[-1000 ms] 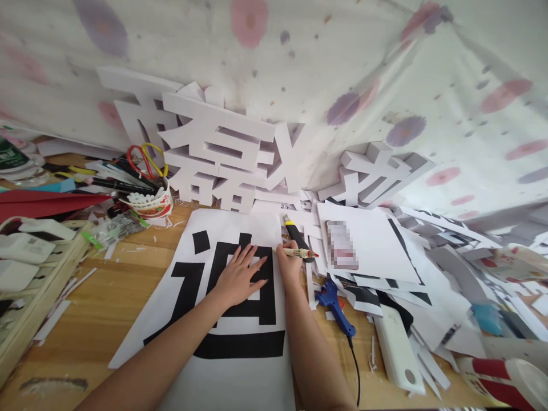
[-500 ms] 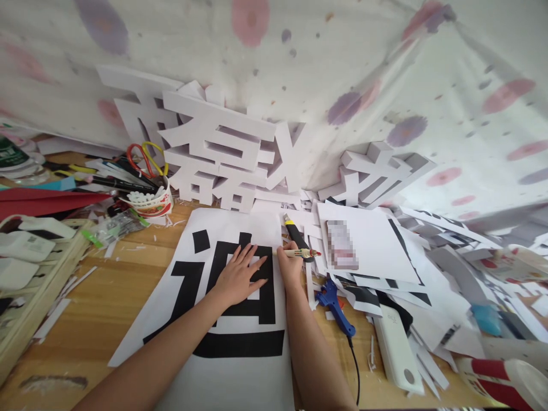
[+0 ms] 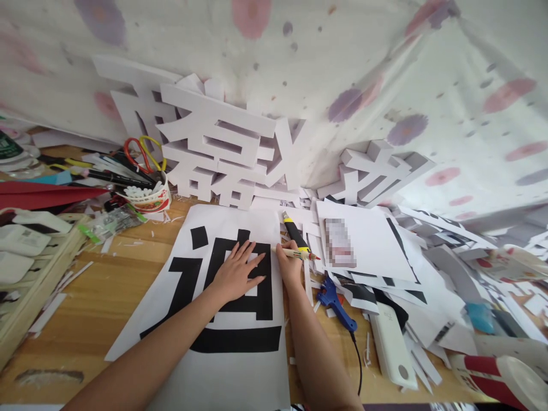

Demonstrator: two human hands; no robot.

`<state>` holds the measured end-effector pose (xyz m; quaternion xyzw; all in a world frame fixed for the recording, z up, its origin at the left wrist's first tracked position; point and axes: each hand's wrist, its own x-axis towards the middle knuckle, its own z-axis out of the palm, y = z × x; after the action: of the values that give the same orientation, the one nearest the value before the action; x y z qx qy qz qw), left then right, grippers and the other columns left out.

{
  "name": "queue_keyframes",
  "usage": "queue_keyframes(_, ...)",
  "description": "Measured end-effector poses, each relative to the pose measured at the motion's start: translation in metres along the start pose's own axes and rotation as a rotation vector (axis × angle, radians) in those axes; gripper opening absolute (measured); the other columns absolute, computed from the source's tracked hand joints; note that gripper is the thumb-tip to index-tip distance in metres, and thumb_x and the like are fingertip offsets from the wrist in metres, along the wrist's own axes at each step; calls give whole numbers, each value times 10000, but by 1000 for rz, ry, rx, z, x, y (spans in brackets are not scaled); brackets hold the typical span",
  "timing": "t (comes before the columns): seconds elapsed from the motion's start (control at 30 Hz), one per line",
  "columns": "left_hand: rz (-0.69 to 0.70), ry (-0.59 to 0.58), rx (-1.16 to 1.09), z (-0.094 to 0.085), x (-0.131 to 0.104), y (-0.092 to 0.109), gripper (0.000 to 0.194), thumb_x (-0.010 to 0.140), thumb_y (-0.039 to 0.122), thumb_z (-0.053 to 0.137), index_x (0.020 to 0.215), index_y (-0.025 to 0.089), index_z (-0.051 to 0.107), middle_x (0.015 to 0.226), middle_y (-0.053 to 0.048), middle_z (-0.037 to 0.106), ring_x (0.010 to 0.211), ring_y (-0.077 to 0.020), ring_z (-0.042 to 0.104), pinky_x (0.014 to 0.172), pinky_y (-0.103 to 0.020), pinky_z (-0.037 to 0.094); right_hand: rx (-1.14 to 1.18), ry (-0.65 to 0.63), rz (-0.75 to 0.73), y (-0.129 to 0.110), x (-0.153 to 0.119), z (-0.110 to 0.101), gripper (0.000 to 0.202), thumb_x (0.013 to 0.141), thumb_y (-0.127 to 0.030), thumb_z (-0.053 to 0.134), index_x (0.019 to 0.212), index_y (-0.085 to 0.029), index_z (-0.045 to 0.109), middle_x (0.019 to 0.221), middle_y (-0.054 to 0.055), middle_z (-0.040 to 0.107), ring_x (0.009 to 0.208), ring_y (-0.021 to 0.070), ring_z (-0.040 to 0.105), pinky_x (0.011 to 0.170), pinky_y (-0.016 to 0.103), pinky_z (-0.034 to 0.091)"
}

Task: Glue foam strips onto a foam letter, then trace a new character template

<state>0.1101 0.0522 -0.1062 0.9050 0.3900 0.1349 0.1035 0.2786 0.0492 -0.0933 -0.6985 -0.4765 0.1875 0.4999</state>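
Observation:
A white paper sheet (image 3: 240,377) printed with a large black character (image 3: 234,340) lies on the wooden table. My left hand (image 3: 234,275) rests flat on the character's upper part, fingers spread, holding nothing. At the sheet's right edge, my right hand (image 3: 289,266) is closed around a pen (image 3: 302,254), whose red-tipped end points right. The pen's other end is at the paper's edge. Just beyond my right hand lies a black and yellow cutter (image 3: 294,231).
Blue glue gun (image 3: 336,305) with a cord and white power bank (image 3: 393,345) lie right. White cut-out characters (image 3: 214,137) stand behind. A cup with scissors (image 3: 149,200) is back left, a rack (image 3: 64,268) left. Paper stack (image 3: 372,240) and red-white cup (image 3: 492,377) sit right.
The view has shifted slightly, so the sheet and table items sit a little further left. Both hands keep nearly the same places on the sheet, and the pen is still held.

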Motion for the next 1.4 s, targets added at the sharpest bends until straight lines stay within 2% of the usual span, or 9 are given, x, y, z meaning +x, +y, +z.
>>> queue_keyframes(0.37,0,-4,3,-2,0,1,595,845,588,282,1335,260,366,1461,-85,223,1346,-238,125,1087,-434,126,-33,12,40,-3,2,1,224,729,-378,506,621,-217,394,566,-61,462,527,113,412,559,243,331)
queue_keyframes(0.97,-5,8,-17,-1,0,0,585,844,580,305,1330,260,374,1464,-53,222,1344,-242,137,1090,-439,127,23,3,11,4,2,3,208,716,-331,520,619,-213,380,556,-72,401,530,103,399,552,236,330)
queue_keyframes(1.2,-7,-9,-18,-2,0,1,595,844,587,288,1337,262,360,1460,-81,228,1344,-242,133,1082,-451,147,40,-4,7,3,3,2,199,717,-334,510,626,-214,379,573,-68,414,534,103,402,547,237,326)
queue_keyframes(1.4,-1,19,-5,-1,0,1,581,846,578,299,1328,264,376,1460,-66,231,1344,-237,138,1087,-439,133,36,-5,27,0,1,1,199,707,-335,508,612,-214,381,568,-63,416,541,108,404,550,240,328)
